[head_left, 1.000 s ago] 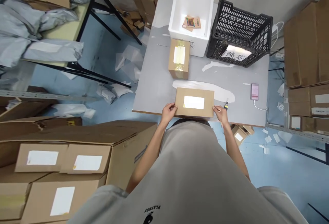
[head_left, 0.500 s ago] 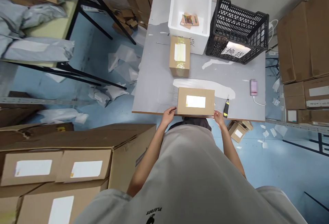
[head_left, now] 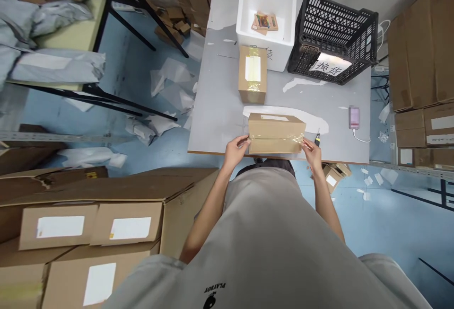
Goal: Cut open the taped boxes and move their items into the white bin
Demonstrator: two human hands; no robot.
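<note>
A brown cardboard box (head_left: 275,133) stands tipped at the near edge of the grey table (head_left: 220,110), its taped side facing me and its white label turned away to the far top. My left hand (head_left: 234,151) grips its left end. My right hand (head_left: 311,151) grips its right end. A small yellow-and-black cutter (head_left: 317,141) lies just behind my right hand.
A second taped box (head_left: 253,74) lies further back, before a white foam bin (head_left: 267,15) and a black crate (head_left: 333,34). A pink phone (head_left: 354,117) on a cable lies at the right. Stacked labelled cartons (head_left: 92,228) stand at my left; paper scraps litter the blue floor.
The box lay flat with its label up; both hands have tipped it up onto its edge so the taped side faces me. The view shifted slightly.
</note>
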